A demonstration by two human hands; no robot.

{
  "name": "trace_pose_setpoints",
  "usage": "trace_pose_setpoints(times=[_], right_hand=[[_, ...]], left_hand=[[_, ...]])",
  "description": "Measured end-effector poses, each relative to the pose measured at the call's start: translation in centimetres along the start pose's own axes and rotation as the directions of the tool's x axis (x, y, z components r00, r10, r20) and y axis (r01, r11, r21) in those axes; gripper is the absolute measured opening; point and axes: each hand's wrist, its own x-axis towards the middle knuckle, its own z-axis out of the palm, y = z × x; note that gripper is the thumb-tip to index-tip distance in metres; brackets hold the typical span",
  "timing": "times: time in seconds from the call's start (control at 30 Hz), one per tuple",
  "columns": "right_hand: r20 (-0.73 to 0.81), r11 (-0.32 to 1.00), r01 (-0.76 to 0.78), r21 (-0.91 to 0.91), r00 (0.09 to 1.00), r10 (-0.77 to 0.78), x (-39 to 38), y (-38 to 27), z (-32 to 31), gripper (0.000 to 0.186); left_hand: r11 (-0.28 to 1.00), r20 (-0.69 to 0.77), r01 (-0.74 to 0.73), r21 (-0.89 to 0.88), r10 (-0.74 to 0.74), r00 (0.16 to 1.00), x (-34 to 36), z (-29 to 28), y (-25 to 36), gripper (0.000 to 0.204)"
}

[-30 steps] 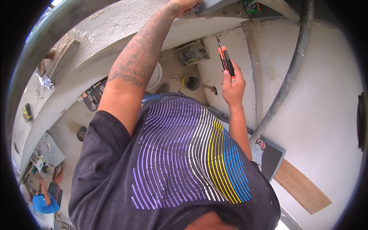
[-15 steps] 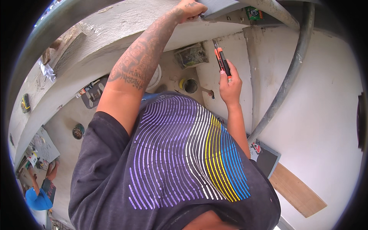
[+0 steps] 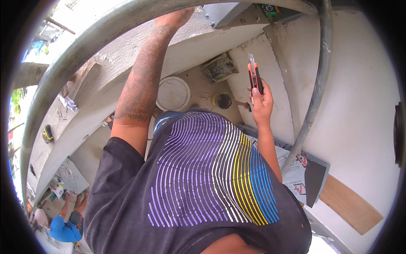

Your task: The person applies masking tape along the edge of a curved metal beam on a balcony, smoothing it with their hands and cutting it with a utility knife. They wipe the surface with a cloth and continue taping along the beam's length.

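Observation:
My right hand [image 3: 263,106] is closed around the handle of an orange and black utility knife [image 3: 256,78]. The knife points upward, its blade extended. My tattooed left arm reaches up to the top edge, where a curved metal pipe [image 3: 139,17] crosses in front of my left hand [image 3: 171,19]. Its fingers are hidden, so I cannot tell whether it holds anything. To the right of that hand, the corner of a grey folded panel [image 3: 226,13] rests on the rough white ledge [image 3: 120,53].
Below are a round white lid [image 3: 173,94], a bucket with a yellow rim [image 3: 222,101] and a plastic bag [image 3: 220,68]. A tape measure [image 3: 47,133] lies on the ledge. A film-covered panel [image 3: 319,178] and a wooden board [image 3: 351,205] lean at right. Someone in blue [image 3: 64,228] works lower left.
My left hand has moved left, away from the grey panel's corner, and behind the pipe. My right hand still grips the knife, now more upright. The whole view has shifted.

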Motion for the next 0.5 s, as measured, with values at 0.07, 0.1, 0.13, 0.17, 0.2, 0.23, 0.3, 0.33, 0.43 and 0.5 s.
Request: trace_pose_setpoints(times=[0.07, 0.1, 0.13, 0.17, 0.2, 0.23, 0.3, 0.33, 0.43, 0.5], right_hand=[[0.040, 0.959, -0.098, 0.266, 0.995, 0.090, -0.9, 0.8, 0.2, 0.042], [0.080, 0.921, -0.128, 0.367, 0.991, 0.106, -1.4, 1.4, 0.4, 0.043], [0.122, 0.874, -0.154, 0.461, 0.986, 0.110, -1.4, 1.8, 0.8, 0.045], [0.144, 0.853, -0.192, 0.484, 0.980, 0.139, -1.9, 1.5, 1.7, 0.042], [0.165, 0.862, -0.215, 0.460, 0.974, 0.155, -2.5, 1.5, 2.4, 0.042], [0.177, 0.867, -0.225, 0.444, 0.971, 0.161, -2.9, 1.6, 3.0, 0.043], [0.193, 0.853, -0.255, 0.456, 0.964, 0.185, -3.8, 1.5, 4.3, 0.044], [0.198, 0.834, -0.279, 0.475, 0.958, 0.208, -4.3, 1.6, 4.7, 0.046], [0.157, 0.752, -0.305, 0.584, 0.952, 0.264, -5.8, 2.0, 6.0, 0.043], [0.181, 0.723, -0.340, 0.601, 0.939, 0.292, -6.8, 2.0, 6.7, 0.043]], left_hand=[[0.991, 0.020, -0.043, 0.129, 0.040, 0.999, 0.4, -0.3, -2.0, 0.037], [0.981, 0.046, -0.058, 0.184, 0.051, 0.998, 0.7, -0.1, -3.1, 0.038], [0.973, 0.058, -0.071, 0.222, 0.059, 0.997, 1.0, 0.7, -4.1, 0.039], [0.962, 0.067, -0.080, 0.261, 0.065, 0.996, 1.1, 1.3, -5.5, 0.041], [0.952, 0.074, -0.090, 0.291, 0.071, 0.995, 1.0, 1.8, -6.8, 0.042], [0.949, 0.069, -0.103, 0.298, 0.086, 0.994, 1.0, 2.0, -7.2, 0.043], [0.966, 0.104, -0.110, 0.235, 0.087, 0.991, 0.8, 0.2, -5.3, 0.043], [0.974, 0.131, -0.113, 0.196, 0.089, 0.987, 0.1, -1.2, -3.4, 0.043], [0.999, 0.231, -0.002, 0.048, -0.009, 0.973, -2.1, -8.7, 4.4, 0.035], [1.000, 0.183, -0.002, -0.024, 0.006, 0.983, -4.7, -10.3, 4.8, 0.027]])
